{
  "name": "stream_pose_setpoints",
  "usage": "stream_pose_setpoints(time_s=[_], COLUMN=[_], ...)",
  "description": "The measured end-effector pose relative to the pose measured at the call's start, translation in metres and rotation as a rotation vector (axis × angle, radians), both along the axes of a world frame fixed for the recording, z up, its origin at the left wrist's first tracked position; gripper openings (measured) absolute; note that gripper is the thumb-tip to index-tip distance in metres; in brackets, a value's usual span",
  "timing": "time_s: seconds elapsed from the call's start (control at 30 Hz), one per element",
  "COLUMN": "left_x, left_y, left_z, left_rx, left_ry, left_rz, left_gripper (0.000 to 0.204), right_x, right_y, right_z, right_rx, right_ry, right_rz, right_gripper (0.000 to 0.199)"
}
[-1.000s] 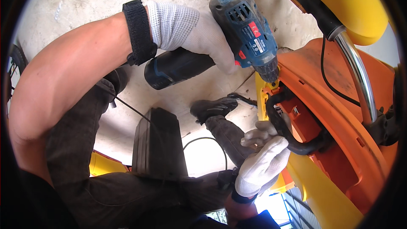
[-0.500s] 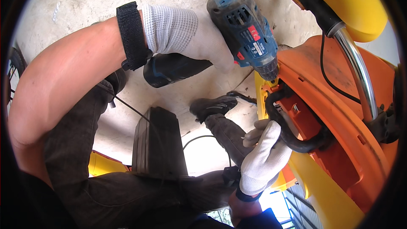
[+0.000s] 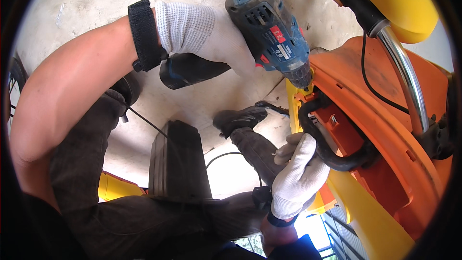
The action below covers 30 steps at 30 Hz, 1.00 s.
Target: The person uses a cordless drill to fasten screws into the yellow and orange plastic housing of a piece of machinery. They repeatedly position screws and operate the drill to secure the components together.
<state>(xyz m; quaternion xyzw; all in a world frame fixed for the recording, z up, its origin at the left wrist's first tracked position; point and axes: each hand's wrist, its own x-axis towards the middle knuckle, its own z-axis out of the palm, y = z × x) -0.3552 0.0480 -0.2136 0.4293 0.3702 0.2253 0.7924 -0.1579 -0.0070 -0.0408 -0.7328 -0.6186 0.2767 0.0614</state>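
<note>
My left hand [image 3: 224, 38], in a white knitted glove, is wrapped round the grip of a blue and black cordless drill [image 3: 272, 29]. The drill's chuck points down at a yellow bracket [image 3: 302, 92] beside the rim of an orange panel [image 3: 365, 96]; the tip is too small to make out. Just below, my gloved right hand [image 3: 303, 173] lies against a bent black bar [image 3: 344, 163] that spans the panel's recess. Its fingers are curled and pressed together, and whatever they may hold is hidden.
A chrome tube [image 3: 402, 74] and a black cable [image 3: 373, 89] run over the panel at the right. Yellow bodywork [image 3: 365, 212] curves below it. A dark block-shaped object [image 3: 180, 159] stands between my legs, with a thin cable [image 3: 149, 123] passing in front.
The drill and my left hand have shifted slightly left and up in the picture, and the panel has shifted a little the same way. My right hand keeps its place at the black bar.
</note>
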Motion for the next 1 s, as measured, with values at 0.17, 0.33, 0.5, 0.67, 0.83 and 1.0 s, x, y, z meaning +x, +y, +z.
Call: stream_pose_setpoints(time_s=[0.17,0.33,0.5,0.67,0.83,1.0], left_x=[-0.001,-0.003,-0.005,-0.009,-0.004,-0.002], left_y=[0.005,0.013,0.003,0.009,0.0,0.001], left_z=[-0.005,-0.009,-0.005,-0.003,0.003,0.003], left_rx=[-0.008,0.068,0.359,0.194,0.376,0.534], left_ry=[0.074,0.176,-0.016,0.048,0.006,0.092], left_rz=[-0.061,-0.102,0.165,0.044,0.173,0.183], left_gripper=[0.021,0.025,0.025,0.025,0.023,0.023], right_x=[0.003,0.004,0.001,0.008,0.006,0.001], right_y=[0.001,0.002,0.001,0.0,0.001,0.002], right_z=[0.002,0.003,0.001,0.002,0.005,0.003], right_rx=[-0.046,-0.064,-0.035,-0.076,-0.081,-0.076], right_ry=[-0.004,-0.011,-0.043,-0.025,-0.012,-0.044], right_rz=[-0.017,-0.005,-0.005,0.053,0.0,-0.036], right_gripper=[0.03,0.03,0.023,0.03,0.032,0.025])
